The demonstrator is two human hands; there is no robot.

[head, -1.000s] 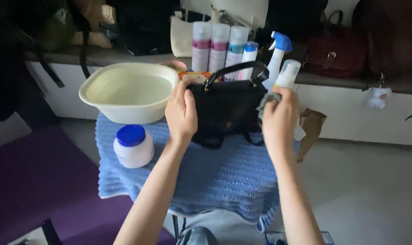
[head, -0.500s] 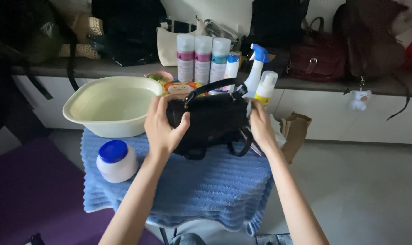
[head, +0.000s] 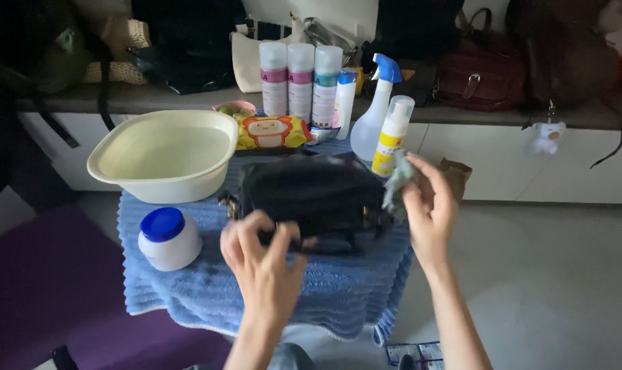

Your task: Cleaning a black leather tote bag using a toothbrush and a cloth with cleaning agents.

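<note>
Change: half a second ago the black handbag [head: 309, 195] stood upright between both hands with its handle arching on top; now it lies tipped over on the blue towel [head: 187, 288], and the right hand has come off it.
Left hand [head: 263, 264]: fingers curled onto the near edge of the handbag, pinching it at the rim.
Right hand [head: 430, 209]: raised just beside the bag's right end, thumb and fingertips pinching a small grey cloth [head: 395, 185]; not touching the bag.
Handbag: dark, matte, boxy, lying lengthwise at the towel's centre; small metal fittings show at its left end, details lost in shadow.
Towel: ribbed, draped over a small stand.
Jar [head: 167, 238]: white with a blue lid, left of the bag.
Basin [head: 161, 154]: cream, behind the jar.
Behind the bag: yellow wipes pack [head: 270, 131], foam pump bottle [head: 391, 136], blue-topped spray bottle [head: 371, 113], three tall spray cans [head: 300, 79].
Far shelf: a maroon bag [head: 478, 79].
</note>
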